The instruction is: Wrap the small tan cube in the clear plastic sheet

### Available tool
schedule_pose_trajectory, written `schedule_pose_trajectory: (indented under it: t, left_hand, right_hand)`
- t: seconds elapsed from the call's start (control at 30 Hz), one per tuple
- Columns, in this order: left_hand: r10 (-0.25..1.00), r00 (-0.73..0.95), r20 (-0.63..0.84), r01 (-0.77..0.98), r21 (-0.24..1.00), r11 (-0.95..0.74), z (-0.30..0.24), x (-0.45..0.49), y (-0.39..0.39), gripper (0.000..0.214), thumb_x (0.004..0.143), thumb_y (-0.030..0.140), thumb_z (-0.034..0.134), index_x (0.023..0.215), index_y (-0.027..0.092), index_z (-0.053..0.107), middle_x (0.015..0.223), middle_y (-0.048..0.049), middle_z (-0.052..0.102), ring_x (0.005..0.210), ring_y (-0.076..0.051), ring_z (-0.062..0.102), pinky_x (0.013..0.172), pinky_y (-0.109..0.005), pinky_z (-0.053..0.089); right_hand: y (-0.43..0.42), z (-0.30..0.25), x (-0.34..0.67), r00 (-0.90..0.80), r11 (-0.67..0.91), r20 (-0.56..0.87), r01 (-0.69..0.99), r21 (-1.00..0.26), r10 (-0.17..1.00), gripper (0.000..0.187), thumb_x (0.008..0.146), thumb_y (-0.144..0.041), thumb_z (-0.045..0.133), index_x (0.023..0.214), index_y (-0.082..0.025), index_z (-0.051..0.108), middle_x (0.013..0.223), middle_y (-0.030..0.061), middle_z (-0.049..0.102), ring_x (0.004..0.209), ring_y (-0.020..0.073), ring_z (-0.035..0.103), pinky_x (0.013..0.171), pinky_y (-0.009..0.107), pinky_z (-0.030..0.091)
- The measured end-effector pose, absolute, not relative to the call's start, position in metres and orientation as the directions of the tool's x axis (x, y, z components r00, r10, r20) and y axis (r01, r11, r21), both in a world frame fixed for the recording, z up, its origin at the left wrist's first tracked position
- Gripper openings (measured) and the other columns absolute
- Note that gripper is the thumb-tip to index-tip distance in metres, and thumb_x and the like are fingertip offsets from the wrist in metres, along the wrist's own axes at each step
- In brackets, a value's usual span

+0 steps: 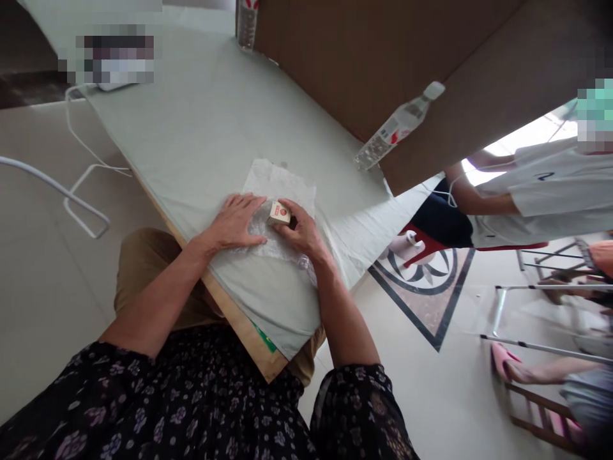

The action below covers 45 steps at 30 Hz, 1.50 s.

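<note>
A small cream box with a red mark (pixel 278 213) rests on a sheet of clear bubble wrap (pixel 282 188) spread over the cloth-covered table (pixel 201 128). My right hand (pixel 299 231) curls its fingers round the near side of the box and grips it. To the left of the box my left hand (pixel 235 220) lies flat with its fingers stretched out, pressing the wrap down on the table.
Two plastic water bottles stand along a brown cardboard wall (pixel 383 64), one (pixel 397 126) to the right and one (pixel 246 22) at the far end. A white cable (pixel 76 137) hangs off the table's left side. Other people sit at the right (pixel 527 185).
</note>
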<state>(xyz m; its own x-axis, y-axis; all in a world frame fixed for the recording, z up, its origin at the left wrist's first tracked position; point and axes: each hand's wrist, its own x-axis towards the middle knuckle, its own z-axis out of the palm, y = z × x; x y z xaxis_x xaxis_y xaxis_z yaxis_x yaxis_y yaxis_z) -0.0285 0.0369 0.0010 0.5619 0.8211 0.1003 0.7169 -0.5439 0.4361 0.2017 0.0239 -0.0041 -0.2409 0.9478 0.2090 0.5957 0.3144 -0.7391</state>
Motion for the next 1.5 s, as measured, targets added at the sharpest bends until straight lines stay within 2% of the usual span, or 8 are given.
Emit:
schedule_pose_trajectory:
  t: [0.43,0.57,0.77,0.9,1.1,1.2,1.3,1.5]
  left_hand:
    - [0.822,0.56,0.1,0.713,0.447,-0.54,0.0,-0.029,0.039,0.098,0.078,0.053,0.076,0.161,0.017,0.039,0.165,-0.0179,0.047,0.157,-0.04,0.037,0.131,-0.056,0.022]
    - [0.825,0.541,0.165,0.686,0.482,-0.546,-0.003,-0.032,0.039,0.089,0.08,0.05,0.071,0.158,0.016,0.044,0.16,-0.0179,0.053,0.153,-0.04,0.042,0.129,-0.056,0.026]
    - [0.846,0.468,0.254,0.637,0.566,-0.523,-0.008,-0.032,0.044,0.073,0.08,0.045,0.067,0.147,0.019,0.057,0.149,-0.0146,0.063,0.141,-0.037,0.054,0.124,-0.057,0.035]
    - [0.844,0.449,0.294,0.587,0.615,-0.526,-0.002,-0.036,0.041,0.061,0.082,0.049,0.068,0.135,0.019,0.067,0.145,-0.0147,0.065,0.139,-0.035,0.057,0.124,-0.054,0.038]
    - [0.828,0.461,0.318,0.603,0.573,-0.555,0.027,-0.039,0.019,0.062,0.084,0.062,0.073,0.132,0.023,0.069,0.151,-0.0117,0.062,0.145,-0.035,0.052,0.126,-0.054,0.035]
    - [0.843,0.457,0.284,0.651,0.539,-0.534,0.039,-0.029,0.02,0.051,0.08,0.052,0.08,0.119,0.021,0.072,0.152,-0.0136,0.061,0.145,-0.037,0.051,0.126,-0.053,0.034]
    - [0.887,0.409,0.214,0.631,0.636,-0.444,0.042,-0.014,0.033,0.02,0.084,0.04,0.073,0.091,0.022,0.071,0.141,-0.0105,0.069,0.132,-0.031,0.062,0.117,-0.048,0.046]
    - [0.963,0.229,0.144,0.515,0.821,-0.245,0.032,0.004,0.049,0.02,0.08,0.038,0.068,0.073,0.021,0.058,0.111,-0.0081,0.08,0.099,-0.024,0.071,0.094,-0.039,0.054]
  right_hand:
    - [0.028,-0.009,0.207,-0.295,0.376,0.241,0.611,-0.697,0.925,0.065,0.085,-0.027,0.071,0.149,-0.027,0.058,0.151,0.0088,0.065,0.136,0.0278,0.063,0.115,0.048,0.051]
    - [0.001,0.004,0.216,-0.204,0.389,0.348,0.674,-0.628,0.915,0.068,0.091,-0.033,0.07,0.156,-0.03,0.05,0.158,0.0104,0.057,0.14,0.0305,0.058,0.112,0.051,0.052]
    - [-0.064,0.007,0.214,-0.383,0.47,0.281,0.791,-0.393,0.88,0.038,0.095,-0.04,0.071,0.129,-0.024,0.071,0.139,0.0139,0.07,0.125,0.0322,0.065,0.106,0.051,0.051]
    - [-0.067,-0.003,0.198,-0.323,0.414,0.324,0.869,-0.271,0.889,0.024,0.105,-0.025,0.052,0.105,-0.021,0.076,0.123,0.013,0.078,0.107,0.0268,0.072,0.093,0.044,0.05]
    - [-0.046,0.022,0.195,-0.207,0.381,0.43,0.847,-0.371,0.879,0.024,0.106,-0.026,0.049,0.101,-0.023,0.072,0.109,0.008,0.081,0.099,0.0228,0.074,0.091,0.039,0.048]
    - [-0.028,0.036,0.198,-0.175,0.375,0.44,0.825,-0.422,0.881,0.021,0.104,-0.028,0.052,0.096,-0.024,0.071,0.112,0.0077,0.08,0.105,0.0247,0.073,0.098,0.042,0.047]
    - [-0.002,0.035,0.199,-0.118,0.356,0.415,0.747,-0.561,0.902,0.016,0.1,-0.031,0.056,0.093,-0.024,0.069,0.115,0.0077,0.079,0.109,0.0252,0.071,0.099,0.043,0.048]
    - [0.032,0.008,0.2,-0.024,0.222,0.239,0.471,-0.854,0.971,0.019,0.093,-0.041,0.058,0.086,-0.024,0.063,0.094,0.0019,0.076,0.084,0.0173,0.066,0.08,0.032,0.053]
